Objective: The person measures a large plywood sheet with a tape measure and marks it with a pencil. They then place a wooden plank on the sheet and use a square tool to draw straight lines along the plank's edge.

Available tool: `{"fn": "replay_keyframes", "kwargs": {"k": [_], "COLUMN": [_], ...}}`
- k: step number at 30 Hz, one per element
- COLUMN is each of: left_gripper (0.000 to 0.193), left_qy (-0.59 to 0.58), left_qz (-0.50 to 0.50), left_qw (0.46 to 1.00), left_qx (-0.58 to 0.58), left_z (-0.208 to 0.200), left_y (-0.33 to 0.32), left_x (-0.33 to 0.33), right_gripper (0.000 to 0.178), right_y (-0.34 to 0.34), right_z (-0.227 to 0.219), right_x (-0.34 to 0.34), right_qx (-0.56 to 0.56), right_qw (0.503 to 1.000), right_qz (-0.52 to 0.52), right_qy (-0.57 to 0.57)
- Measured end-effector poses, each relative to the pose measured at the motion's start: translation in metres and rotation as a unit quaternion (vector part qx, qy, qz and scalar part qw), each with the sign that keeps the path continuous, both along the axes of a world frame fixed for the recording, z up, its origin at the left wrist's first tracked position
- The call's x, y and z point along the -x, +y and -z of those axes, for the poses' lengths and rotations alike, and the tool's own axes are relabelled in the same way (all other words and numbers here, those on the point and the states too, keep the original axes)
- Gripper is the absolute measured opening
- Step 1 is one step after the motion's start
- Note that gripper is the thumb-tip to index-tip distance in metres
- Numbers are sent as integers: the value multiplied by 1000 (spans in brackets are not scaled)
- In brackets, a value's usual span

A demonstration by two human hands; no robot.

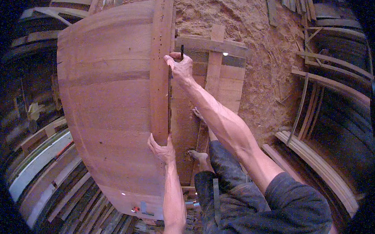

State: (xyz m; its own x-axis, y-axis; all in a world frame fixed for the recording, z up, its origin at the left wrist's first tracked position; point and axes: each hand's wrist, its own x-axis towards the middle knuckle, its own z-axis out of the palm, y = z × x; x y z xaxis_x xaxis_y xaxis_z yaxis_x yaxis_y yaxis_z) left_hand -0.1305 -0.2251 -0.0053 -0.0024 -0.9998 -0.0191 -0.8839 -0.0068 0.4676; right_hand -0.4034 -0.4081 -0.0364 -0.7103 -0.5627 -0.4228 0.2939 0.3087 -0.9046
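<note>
A long reddish-brown wooden plank (161, 97) with a row of small dark holes lies lengthwise on a wide wooden panel (108, 107). At its near end, my left hand (161, 149) grips the plank, with thumb and fingers on opposite edges. Further along, my right hand (181, 68) is closed at the plank's right edge, its fingertips against the wood. Up from its fingers sticks a thin black pencil-like stick (182, 51). The undersides of both hands' grips are hidden.
Right of the panel is a boarded wooden frame (214, 72), with my bare foot (198, 155) near it. Sawdust (260, 85) covers the ground beyond. Stacked boards (81, 203) stand left, more timber (321, 170) right. A small L-shaped tool (146, 209) lies on the panel's near end.
</note>
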Motion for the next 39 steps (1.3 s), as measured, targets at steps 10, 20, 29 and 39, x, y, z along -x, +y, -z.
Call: {"fn": "replay_keyframes", "kwargs": {"k": [10,20,29,39], "left_gripper": [82,82,83,83], "left_qy": [5,-10,-17,-24], "left_qz": [1,4,8,15], "left_qw": [1000,1000,1000,1000], "left_qx": [1,0,-1,-2], "left_z": [0,-3,-3,1], "left_y": [0,-1,-1,-2], "left_x": [-2,0,0,-3], "right_gripper": [36,41,39,38], "right_y": [1,3,0,1], "right_z": [4,-6,2,-1], "right_x": [-2,-6,-7,-7], "right_qx": [-3,-11,-1,-12], "right_qw": [1000,999,1000,999], "right_qz": [-3,5,8,18], "right_qy": [23,38,28,37]}}
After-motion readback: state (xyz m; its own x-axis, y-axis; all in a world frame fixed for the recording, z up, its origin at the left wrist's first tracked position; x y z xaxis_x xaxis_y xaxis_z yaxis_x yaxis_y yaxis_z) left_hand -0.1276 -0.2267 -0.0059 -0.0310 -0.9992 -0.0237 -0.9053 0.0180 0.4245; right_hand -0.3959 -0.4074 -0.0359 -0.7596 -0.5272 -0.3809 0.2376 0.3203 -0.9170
